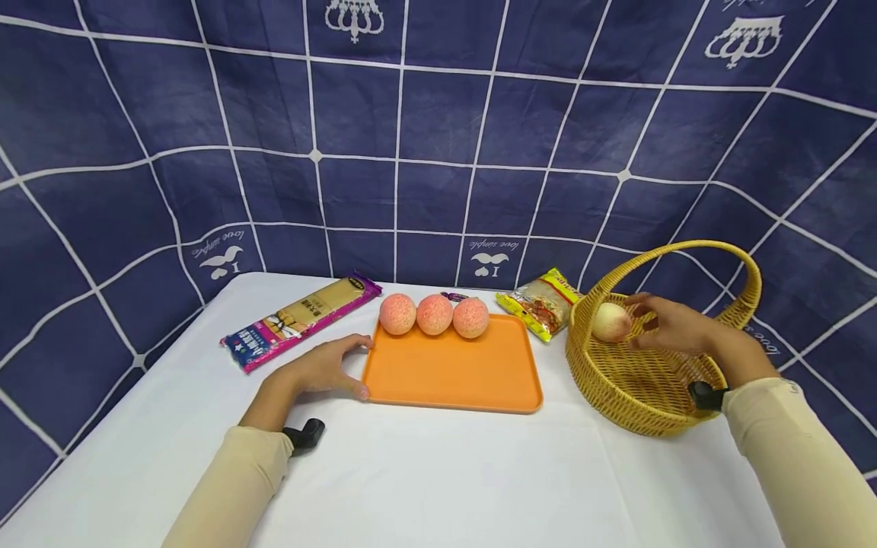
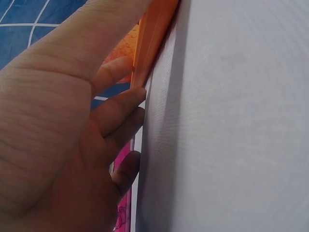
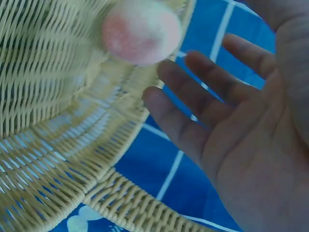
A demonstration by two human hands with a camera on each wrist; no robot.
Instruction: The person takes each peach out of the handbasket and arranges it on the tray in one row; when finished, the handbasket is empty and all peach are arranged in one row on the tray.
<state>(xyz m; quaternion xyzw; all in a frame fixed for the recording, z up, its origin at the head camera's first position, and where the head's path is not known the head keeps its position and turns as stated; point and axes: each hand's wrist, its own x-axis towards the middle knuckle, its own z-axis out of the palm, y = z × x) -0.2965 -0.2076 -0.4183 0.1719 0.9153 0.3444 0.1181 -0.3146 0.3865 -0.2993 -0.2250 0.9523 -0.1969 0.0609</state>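
An orange tray (image 1: 452, 373) lies on the white table, with three pink peaches (image 1: 435, 314) in a row along its far edge. My left hand (image 1: 329, 371) is at the tray's left side, thumb and fingers spread apart and touching or very near the rim; in the left wrist view its fingers (image 2: 120, 108) are loosely extended. Over the wicker basket (image 1: 626, 407), under its handle, hovers my right hand (image 1: 674, 326) with fingers relaxed. A paler peach (image 1: 611, 323) sits in the basket just left of the fingertips; the right wrist view shows that peach (image 3: 141, 31) apart from the hand.
A long purple packet (image 1: 301, 320) lies left of the tray. Behind, to the right, a yellow food packet (image 1: 544, 302) rests between tray and basket. A small purple wrapped item (image 1: 455, 296) shows behind the peaches. Blue checked cloth (image 1: 438, 114) hangs around the table's back and sides.
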